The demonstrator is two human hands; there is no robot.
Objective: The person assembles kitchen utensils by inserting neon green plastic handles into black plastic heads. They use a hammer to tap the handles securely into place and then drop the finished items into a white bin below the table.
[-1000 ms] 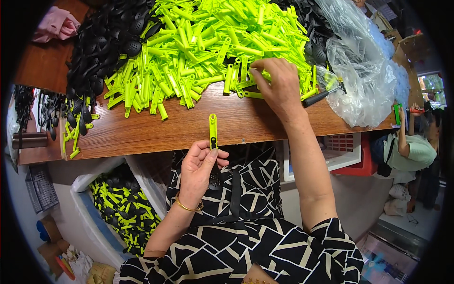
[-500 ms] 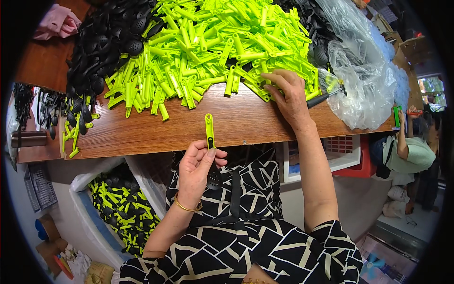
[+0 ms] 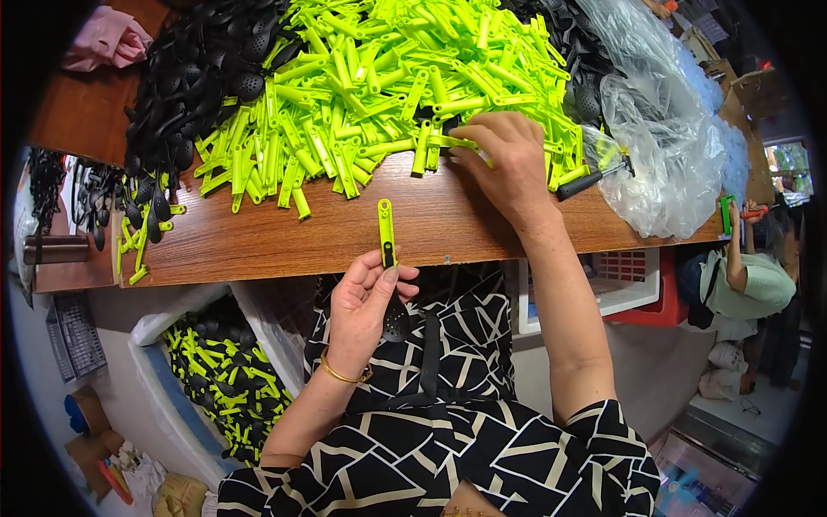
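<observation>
My left hand (image 3: pixel 362 297), just off the table's front edge, pinches a small black slotted spoon (image 3: pixel 396 322) with a lime-green handle piece (image 3: pixel 385 226) on it. The green piece points up and the perforated black head hangs below my fingers. To the right, my right hand (image 3: pixel 510 168) reaches to the near edge of a large pile of loose lime-green handle pieces (image 3: pixel 379 73). Its thumb and fingers close around one green handle piece (image 3: pixel 446 140) there; the fingers partly hide it.
Black perforated spoon parts (image 3: pixel 185 77) are heaped left of the pile. A black-handled tool (image 3: pixel 579 184) and clear plastic bags (image 3: pixel 659 164) lie at right. Below the wooden table (image 3: pixel 336 237) stand a bin of green-and-black pieces (image 3: pixel 228 370) and a white crate (image 3: pixel 637 297). Another person (image 3: pixel 758 280) works far right.
My right hand has moved left along the pile's edge and closed on a green handle piece. My left hand, still holding the spoon, has shifted slightly up and right.
</observation>
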